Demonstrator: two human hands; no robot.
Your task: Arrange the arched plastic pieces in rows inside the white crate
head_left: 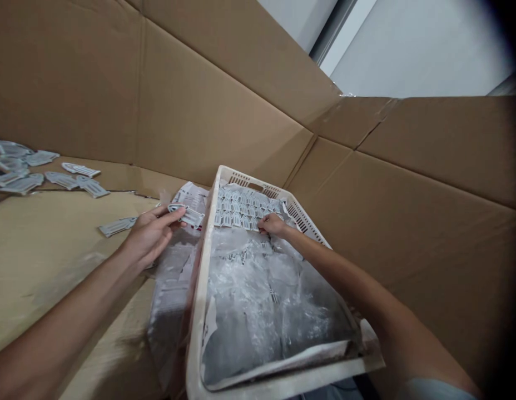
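Observation:
A white plastic crate (pixel 198 311) lined with clear plastic film (pixel 262 300) stands before me. At its far end lie rows of several small grey-white plastic pieces (pixel 237 211). My left hand (pixel 152 233) is just left of the crate's rim, fingers closed on one such grey piece (pixel 186 214). My right hand (pixel 272 224) reaches into the crate, fingertips pinched at the near edge of the rows; what they grip is too small to make out.
Tall cardboard walls (pixel 224 122) enclose the area. More grey pieces lie scattered on the cardboard surface at far left (pixel 20 172), one nearer my left hand (pixel 116 226). Printed plastic sheeting (pixel 174 289) hangs beside the crate's left wall.

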